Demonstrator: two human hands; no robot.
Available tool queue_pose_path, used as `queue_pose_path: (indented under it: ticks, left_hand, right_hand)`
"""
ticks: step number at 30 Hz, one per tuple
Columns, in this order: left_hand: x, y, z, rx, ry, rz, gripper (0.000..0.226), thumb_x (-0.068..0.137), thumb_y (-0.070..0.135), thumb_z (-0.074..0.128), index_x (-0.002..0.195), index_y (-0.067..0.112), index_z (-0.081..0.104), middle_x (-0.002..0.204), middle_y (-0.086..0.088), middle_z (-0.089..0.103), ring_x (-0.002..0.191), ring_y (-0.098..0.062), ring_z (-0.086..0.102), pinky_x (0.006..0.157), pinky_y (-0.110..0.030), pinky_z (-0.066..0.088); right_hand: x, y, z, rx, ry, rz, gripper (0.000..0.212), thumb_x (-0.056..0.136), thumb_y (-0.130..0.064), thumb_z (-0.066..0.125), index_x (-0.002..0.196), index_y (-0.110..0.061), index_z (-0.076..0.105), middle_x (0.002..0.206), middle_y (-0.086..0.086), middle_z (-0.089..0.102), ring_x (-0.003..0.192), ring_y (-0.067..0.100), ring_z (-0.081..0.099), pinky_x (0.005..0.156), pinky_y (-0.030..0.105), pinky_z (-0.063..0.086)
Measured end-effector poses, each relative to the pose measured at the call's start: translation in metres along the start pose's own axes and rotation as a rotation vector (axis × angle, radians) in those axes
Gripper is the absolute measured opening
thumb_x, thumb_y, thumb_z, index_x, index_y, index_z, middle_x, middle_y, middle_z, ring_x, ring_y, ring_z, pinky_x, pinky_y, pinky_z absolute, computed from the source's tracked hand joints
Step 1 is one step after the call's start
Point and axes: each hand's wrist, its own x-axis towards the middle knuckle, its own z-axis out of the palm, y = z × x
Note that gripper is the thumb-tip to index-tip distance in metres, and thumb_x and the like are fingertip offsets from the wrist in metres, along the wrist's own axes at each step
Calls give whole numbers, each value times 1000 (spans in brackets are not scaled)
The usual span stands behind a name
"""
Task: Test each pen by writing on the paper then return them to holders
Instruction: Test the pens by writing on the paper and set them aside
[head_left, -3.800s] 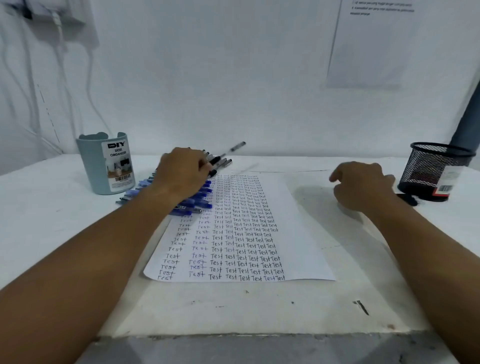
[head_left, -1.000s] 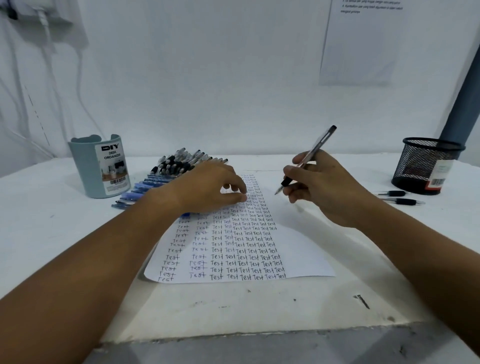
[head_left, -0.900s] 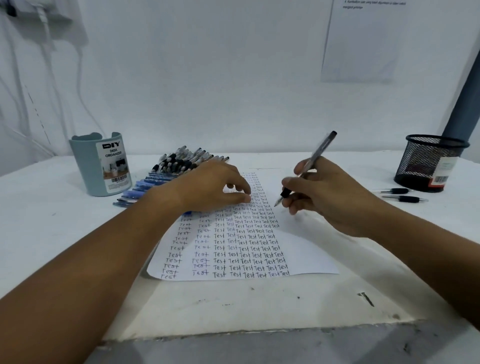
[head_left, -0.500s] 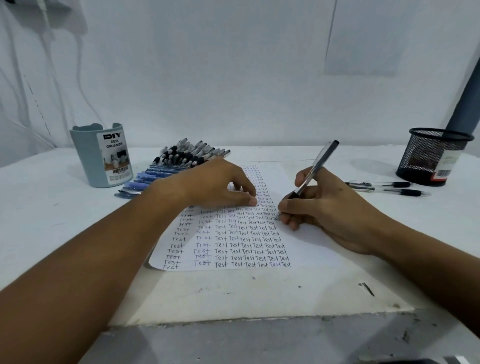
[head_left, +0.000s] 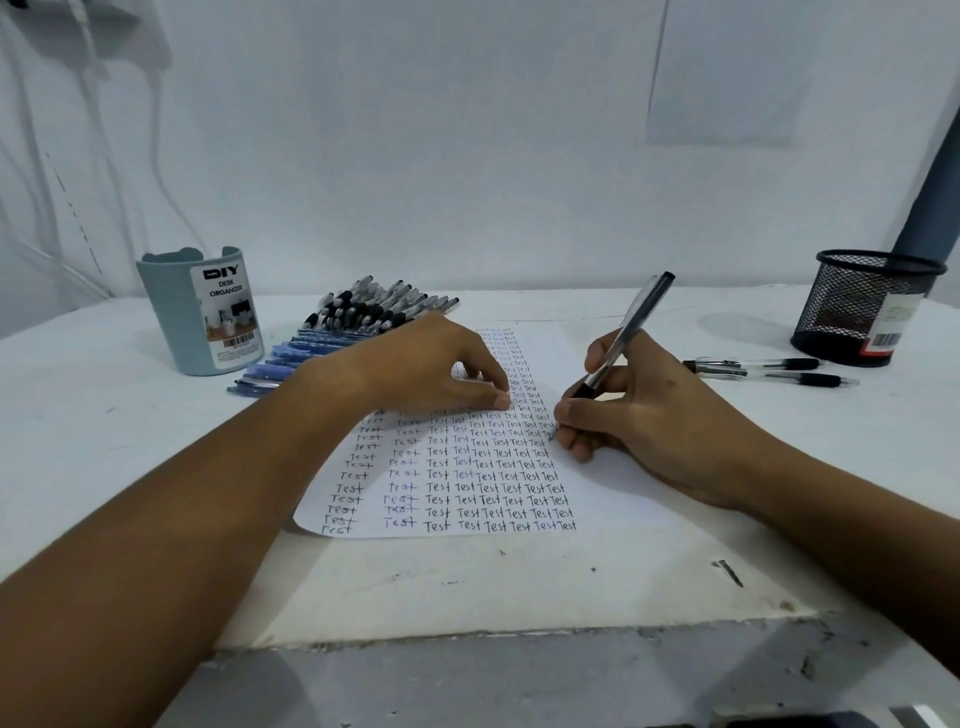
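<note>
Head view showed, nearest, the scuffed front edge of the white table (head_left: 467, 587), bare between the two forearms. Beyond it lay the paper (head_left: 613, 488), its left part filled with rows of the word "Test" and its right part blank. The right hand (head_left: 639, 410) pinched a pen (head_left: 618, 345) between thumb and curled fingers, tip down on the sheet just right of the written columns, barrel tilted up and away. The left hand (head_left: 436, 369) rested on the written rows with its fingers curled and their tips pressing the paper, holding nothing. Behind that hand lay a heap of black and blue pens (head_left: 363, 317), just beside a grey-blue organizer cup (head_left: 200, 312) standing upright at far left. Far right stood a black mesh holder (head_left: 872, 306), with two pens (head_left: 769, 371) lying flat on the table just before it, well apart from the writing hand.
</note>
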Motion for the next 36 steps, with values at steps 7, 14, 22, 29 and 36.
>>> queue_pose_path:
  ticks: [7, 14, 22, 29, 36]
  left_hand:
    - [-1, 1, -1, -16, -6, -5, 27, 82, 55, 64, 101, 37, 72, 104, 21, 68, 99, 6, 59, 93, -32, 49]
    - [-1, 1, -1, -10, -8, -4, 27, 82, 54, 65, 102, 37, 72, 104, 21, 68, 98, 7, 59, 93, -32, 49]
    - [0, 0, -1, -2, -5, 11, 28, 82, 55, 64, 102, 37, 72, 103, 19, 68, 97, 6, 60, 93, -32, 49]
    - [-1, 1, -1, 0, -5, 3, 27, 82, 55, 64, 102, 38, 72, 105, 20, 68, 99, 6, 59, 94, -31, 49]
    - [-1, 1, -1, -8, -8, -3, 26, 82, 55, 64, 101, 39, 72, 104, 21, 68, 98, 7, 59, 94, -31, 49]
  right_hand:
    - [0, -1, 0, -39, -17, 0, 36, 85, 9, 65, 98, -12, 39, 80, 24, 64, 59, 30, 59, 61, 34, 52]
    - [0, 0, 0, 3, 1, 8, 35, 85, 7, 65, 100, -12, 40, 77, 23, 66, 60, 30, 60, 63, 33, 54]
    - [2, 1, -1, 35, -5, 14, 37, 84, 12, 63, 98, -13, 40, 79, 25, 61, 61, 31, 56, 59, 36, 48]
    - [3, 0, -1, -5, -24, 3, 36, 84, 12, 63, 97, -12, 39, 80, 25, 61, 60, 31, 57, 59, 36, 49]
    - [3, 1, -1, 8, -10, -4, 37, 84, 12, 62, 98, -13, 39, 79, 24, 58, 61, 32, 55, 57, 35, 47]
